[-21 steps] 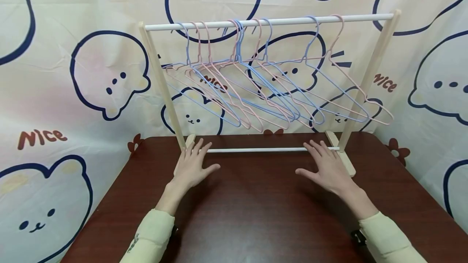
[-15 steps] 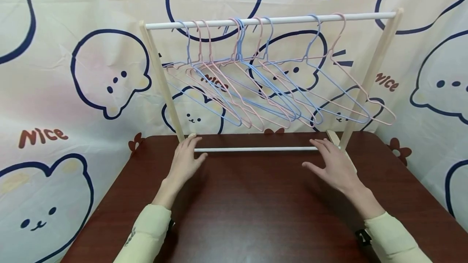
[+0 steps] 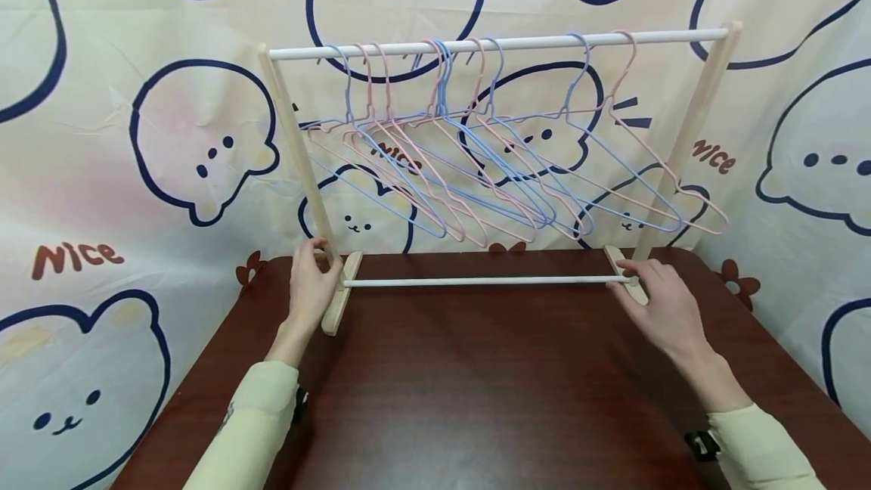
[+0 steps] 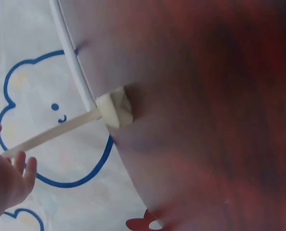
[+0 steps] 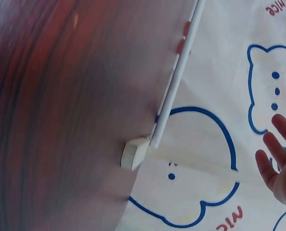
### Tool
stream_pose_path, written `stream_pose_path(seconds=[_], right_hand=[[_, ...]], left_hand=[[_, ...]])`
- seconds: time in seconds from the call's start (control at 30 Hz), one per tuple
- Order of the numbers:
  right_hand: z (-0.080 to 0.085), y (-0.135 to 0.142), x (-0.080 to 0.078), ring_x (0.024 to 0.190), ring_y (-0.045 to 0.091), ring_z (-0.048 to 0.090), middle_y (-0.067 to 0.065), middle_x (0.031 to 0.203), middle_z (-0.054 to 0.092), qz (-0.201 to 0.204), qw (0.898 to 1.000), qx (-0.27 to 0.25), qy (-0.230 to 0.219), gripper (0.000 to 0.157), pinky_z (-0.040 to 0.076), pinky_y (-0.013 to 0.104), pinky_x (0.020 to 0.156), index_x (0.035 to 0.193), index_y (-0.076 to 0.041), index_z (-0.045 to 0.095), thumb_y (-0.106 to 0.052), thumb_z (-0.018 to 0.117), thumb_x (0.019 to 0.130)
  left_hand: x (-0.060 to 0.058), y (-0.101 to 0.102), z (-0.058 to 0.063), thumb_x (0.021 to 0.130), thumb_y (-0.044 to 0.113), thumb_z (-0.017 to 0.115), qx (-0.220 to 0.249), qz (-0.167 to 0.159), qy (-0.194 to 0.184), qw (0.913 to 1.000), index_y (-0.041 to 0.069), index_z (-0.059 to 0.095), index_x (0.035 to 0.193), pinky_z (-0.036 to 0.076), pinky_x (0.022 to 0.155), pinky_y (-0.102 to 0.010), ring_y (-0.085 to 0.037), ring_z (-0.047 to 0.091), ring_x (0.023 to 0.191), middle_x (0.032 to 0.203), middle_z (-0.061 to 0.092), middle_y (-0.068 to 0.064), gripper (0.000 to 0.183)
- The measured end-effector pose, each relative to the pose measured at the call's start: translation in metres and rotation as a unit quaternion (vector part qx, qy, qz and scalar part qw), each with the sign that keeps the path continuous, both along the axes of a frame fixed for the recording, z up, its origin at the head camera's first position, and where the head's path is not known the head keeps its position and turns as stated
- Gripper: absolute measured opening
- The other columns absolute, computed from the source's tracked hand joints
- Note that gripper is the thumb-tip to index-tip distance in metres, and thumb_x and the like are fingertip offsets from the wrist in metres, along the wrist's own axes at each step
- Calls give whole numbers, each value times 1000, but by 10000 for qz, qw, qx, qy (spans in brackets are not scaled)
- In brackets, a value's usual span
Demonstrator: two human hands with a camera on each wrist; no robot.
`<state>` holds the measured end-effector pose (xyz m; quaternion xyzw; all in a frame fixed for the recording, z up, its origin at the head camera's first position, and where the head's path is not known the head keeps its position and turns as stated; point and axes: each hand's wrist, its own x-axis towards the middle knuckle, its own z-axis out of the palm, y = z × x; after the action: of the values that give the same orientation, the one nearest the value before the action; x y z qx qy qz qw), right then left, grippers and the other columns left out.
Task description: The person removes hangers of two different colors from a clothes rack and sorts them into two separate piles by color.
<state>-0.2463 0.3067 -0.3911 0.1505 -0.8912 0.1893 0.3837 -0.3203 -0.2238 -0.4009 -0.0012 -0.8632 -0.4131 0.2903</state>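
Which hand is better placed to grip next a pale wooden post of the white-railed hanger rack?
Likely the left hand: its fingers bend at the wooden left post, though a grip is not clear. The right hand shows spread fingers in its wrist view.

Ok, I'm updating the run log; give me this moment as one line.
Left grip: at left upright; right grip: at right upright, contact unclear; pink and blue hangers: on top rail

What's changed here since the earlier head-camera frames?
The left hand moved left and now grips the left upright low down; the right hand moved right to the lower end of the right upright, its grip unclear. The rack and hangers stayed as they were.
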Motion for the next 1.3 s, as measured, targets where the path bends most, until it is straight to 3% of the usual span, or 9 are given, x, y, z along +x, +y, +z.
stream_pose_path(seconds=[0.17, 0.33, 0.63, 0.7, 0.87, 0.93, 1.07, 1.17, 1.3], right_hand=[[3, 12, 5, 93, 32, 56, 16, 98, 66, -161, 9994, -297, -47, 33, 44, 50, 75, 113, -1, 67, -12, 77, 83], [6, 24, 9, 89, 27, 53, 15, 96, 64, -372, 9965, -727, -178, 29, 37, 33, 73, 114, -2, 67, -14, 73, 88], [23, 45, 10, 82, -20, 41, 15, 95, 65, -627, 9854, -1541, 358, 28, 32, 4, 71, 113, 0, 68, -11, 73, 88], [27, 48, 9, 80, -20, 42, 11, 94, 64, -640, 9835, -1640, 418, 28, 31, 1, 71, 112, 1, 68, -10, 72, 88], [34, 56, 8, 74, -17, 43, -17, 90, 54, -696, 9798, -1801, 525, 26, 32, 0, 69, 110, 3, 67, -8, 72, 87], [37, 58, 8, 72, -16, 42, -22, 88, 49, -796, 9767, -1889, 629, 23, 32, 1, 68, 104, 5, 66, -7, 72, 86], [41, 60, 11, 73, -15, 38, -5, 84, 52, -1054, 9738, -1893, 694, 24, 29, 2, 67, 98, 7, 61, -10, 73, 86], [43, 60, 12, 73, -16, 36, 11, 94, 53, -1177, 9739, -1834, 630, 30, 28, 0, 67, 106, 6, 59, -10, 74, 85], [47, 64, 10, 75, -16, 35, 7, 108, 48, -1318, 9741, -1737, 604, 45, 27, -1, 66, 120, 2, 54, -10, 77, 83]], left_hand=[[-9, -5, 6, 93, 9, 62, 293, 164, 168, 9993, 6, 42, 140, 55, 88, -48, -34, 62, 109, 132, 51, -17, 51], [-20, -6, 4, 93, 10, 62, 493, 138, 242, 9984, 8, 43, 141, 56, 88, -48, -33, 65, 108, 133, 55, -17, 51], [-29, -8, -5, 95, 9, 62, 628, 81, 179, 9978, 4, 50, 136, 57, 85, -52, -36, 67, 107, 126, 62, -21, 43], [-30, -9, -6, 94, 9, 63, 651, 111, 175, 9977, 3, 51, 134, 57, 85, -53, -36, 67, 107, 125, 63, -21, 42], [-31, -10, -7, 94, 8, 63, 658, 129, 98, 9977, 3, 51, 134, 56, 85, -53, -36, 66, 108, 124, 62, -21, 42], [-32, -10, -7, 94, 8, 62, 668, 112, -4, 9977, 3, 50, 134, 56, 85, -53, -36, 66, 108, 124, 62, -21, 42], [-32, -11, -9, 94, 7, 60, 688, 82, -234, 9973, 2, 49, 134, 56, 86, -53, -36, 65, 109, 124, 60, -22, 42], [-32, -11, -11, 94, 7, 59, 669, 83, -336, 9972, 2, 49, 134, 56, 86, -53, -36, 65, 110, 124, 60, -23, 42], [-33, -10, -12, 94, 8, 59, 544, 123, -446, 9974, 2, 50, 133, 57, 85, -52, -36, 66, 107, 118, 63, -23, 41]])
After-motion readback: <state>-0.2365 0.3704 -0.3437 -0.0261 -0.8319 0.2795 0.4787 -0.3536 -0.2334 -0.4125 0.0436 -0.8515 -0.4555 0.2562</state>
